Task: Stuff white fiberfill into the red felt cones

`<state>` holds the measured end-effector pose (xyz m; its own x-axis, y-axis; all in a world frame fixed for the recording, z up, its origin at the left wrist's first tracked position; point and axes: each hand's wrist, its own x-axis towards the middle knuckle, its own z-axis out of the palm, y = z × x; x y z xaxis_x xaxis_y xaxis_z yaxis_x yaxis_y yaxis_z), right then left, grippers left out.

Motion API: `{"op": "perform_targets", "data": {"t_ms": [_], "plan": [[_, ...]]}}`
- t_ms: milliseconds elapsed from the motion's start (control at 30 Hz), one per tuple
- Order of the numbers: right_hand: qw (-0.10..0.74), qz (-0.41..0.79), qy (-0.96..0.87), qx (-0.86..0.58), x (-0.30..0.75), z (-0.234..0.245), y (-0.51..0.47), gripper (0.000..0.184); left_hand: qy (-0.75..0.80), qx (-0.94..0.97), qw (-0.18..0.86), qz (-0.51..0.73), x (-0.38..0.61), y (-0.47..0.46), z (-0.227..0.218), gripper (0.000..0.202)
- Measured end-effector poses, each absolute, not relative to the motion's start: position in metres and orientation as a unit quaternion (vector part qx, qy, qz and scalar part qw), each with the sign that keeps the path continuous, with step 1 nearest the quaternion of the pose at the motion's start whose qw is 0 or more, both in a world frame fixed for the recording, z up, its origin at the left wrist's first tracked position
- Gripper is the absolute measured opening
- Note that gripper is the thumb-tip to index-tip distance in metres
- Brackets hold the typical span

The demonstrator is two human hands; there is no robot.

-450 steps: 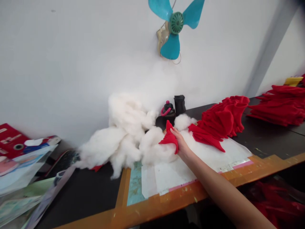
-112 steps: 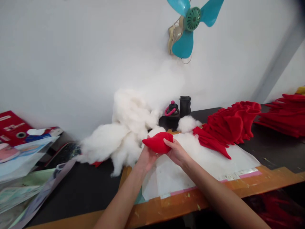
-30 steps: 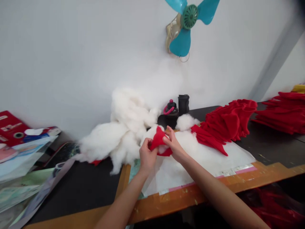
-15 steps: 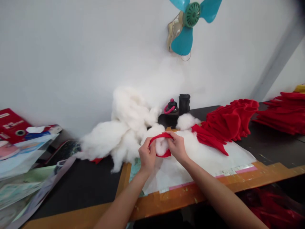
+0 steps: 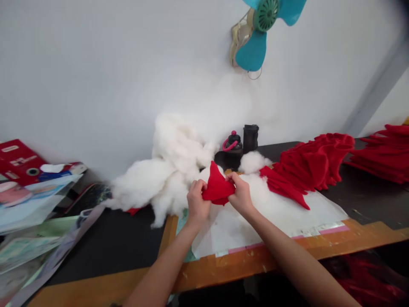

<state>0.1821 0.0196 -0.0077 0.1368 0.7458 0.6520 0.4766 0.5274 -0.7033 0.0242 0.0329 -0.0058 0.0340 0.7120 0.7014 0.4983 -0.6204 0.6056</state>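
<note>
The person's left hand point(image 5: 197, 201) and right hand point(image 5: 240, 195) reach in from six o'clock and work close together, with a pointed red felt piece point(image 5: 218, 186) clamped between them. Fingers of both hands pinch its lower part from either side, while its tip stands up toward twelve o'clock.

Just below the hands runs the orange-taped table edge point(image 5: 223, 264), and dark red fabric point(image 5: 367, 283) lies below it at about four o'clock. The hands hover over a white sheet point(image 5: 275, 226) laid on the table, and the felt piece is held just above its upper edge.

At about ten o'clock from the hands, the dark tabletop point(image 5: 108, 251) carries a heap of overlapping plastic packets point(image 5: 30, 217) at its far left. Behind them stands a red printed packet point(image 5: 19, 157).

Directly beyond the hands, at eleven to twelve o'clock, a large mound of white polyester stuffing point(image 5: 166, 170) rises against the wall, with a small red scrap point(image 5: 133, 211) at its foot. A smaller tuft point(image 5: 252, 162) sits at about one o'clock, touching a ruffled stack of red felt pieces point(image 5: 309, 160) that spills onto the sheet. A second red stack point(image 5: 383, 153) lies farther off at two o'clock.

Behind the tuft stand a black bottle with a pink loop point(image 5: 233, 145) and a black cup point(image 5: 251, 138). Higher, a teal wall fan point(image 5: 255, 38) hangs at twelve o'clock.
</note>
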Motion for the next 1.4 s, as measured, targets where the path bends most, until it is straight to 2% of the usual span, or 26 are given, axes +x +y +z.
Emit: {"op": "perform_targets", "data": {"t_ms": [167, 300, 367, 433, 567, 633, 700, 833, 967, 1033, 1100, 1233, 1400], "plan": [[0.539, 0.062, -0.684, -0.488, 0.183, -0.009, 0.018, 0.029, 0.406, 0.730, 0.040, 0.549, 0.021, 0.031, -0.004, 0.024], [0.487, 0.023, -0.749, -0.448, 0.182, -0.006, 0.017, 0.051, 0.379, 0.744, 0.051, 0.547, 0.024, 0.028, -0.006, 0.022], [0.476, 0.019, -0.756, -0.448, 0.182, -0.007, 0.017, 0.053, 0.352, 0.762, 0.066, 0.540, 0.027, 0.023, -0.005, 0.020], [0.509, 0.034, -0.731, -0.453, 0.183, -0.008, 0.017, 0.046, 0.319, 0.773, 0.101, 0.540, 0.030, 0.018, -0.004, 0.017], [0.605, 0.098, -0.647, -0.453, 0.185, -0.008, 0.017, 0.034, 0.319, 0.744, 0.203, 0.551, 0.035, 0.014, -0.004, 0.036], [0.605, 0.118, -0.641, -0.457, 0.183, -0.008, 0.015, 0.031, 0.343, 0.742, 0.218, 0.534, 0.035, 0.017, -0.007, 0.029], [0.586, 0.120, -0.658, -0.458, 0.180, -0.009, 0.014, 0.032, 0.371, 0.744, 0.189, 0.523, 0.034, 0.021, -0.009, 0.018], [0.563, 0.118, -0.687, -0.443, 0.177, -0.011, 0.015, 0.043, 0.420, 0.711, 0.105, 0.554, 0.029, 0.026, -0.010, 0.018], [0.531, 0.108, -0.751, -0.378, 0.181, -0.005, 0.018, 0.064, 0.435, 0.702, 0.098, 0.555, 0.026, 0.029, -0.010, 0.018], [0.507, 0.085, -0.780, -0.356, 0.184, -0.002, 0.018, 0.072, 0.436, 0.701, 0.102, 0.555, 0.027, 0.030, -0.011, 0.024], [0.495, 0.069, -0.791, -0.354, 0.186, -0.003, 0.019, 0.073, 0.423, 0.702, 0.107, 0.563, 0.029, 0.030, -0.013, 0.032], [0.540, 0.069, -0.740, -0.394, 0.187, -0.012, 0.023, 0.072, 0.400, 0.711, 0.112, 0.568, 0.033, 0.025, -0.015, 0.048], [0.556, 0.089, -0.715, -0.414, 0.185, -0.020, 0.024, 0.074, 0.436, 0.745, 0.111, 0.492, 0.031, 0.021, -0.018, 0.055]]}}
